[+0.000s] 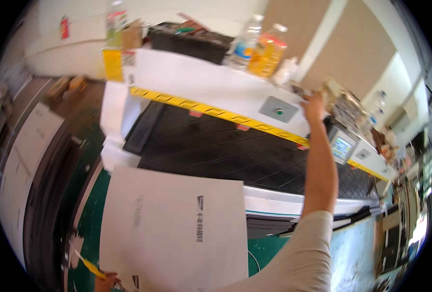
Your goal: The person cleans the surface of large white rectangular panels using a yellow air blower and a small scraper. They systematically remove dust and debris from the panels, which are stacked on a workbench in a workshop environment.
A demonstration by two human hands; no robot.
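My left hand, at the lower left, is closed round a yellow-handled tool with a thin pale tip that points up and left. Its exact kind is unclear. Beside that hand a large white board with dark print lies in front of a long white machine. My right arm stretches forward over the machine's front. The right hand is at the machine's top edge, fingers reaching out, beside a small dark item. The fingertips are somewhat blurred, with nothing plainly held.
The white machine has a yellow striped edge and a green button. On top stand a black bin, bottles and clutter. A small screen is right of my forearm. Stacked boards fill the left.
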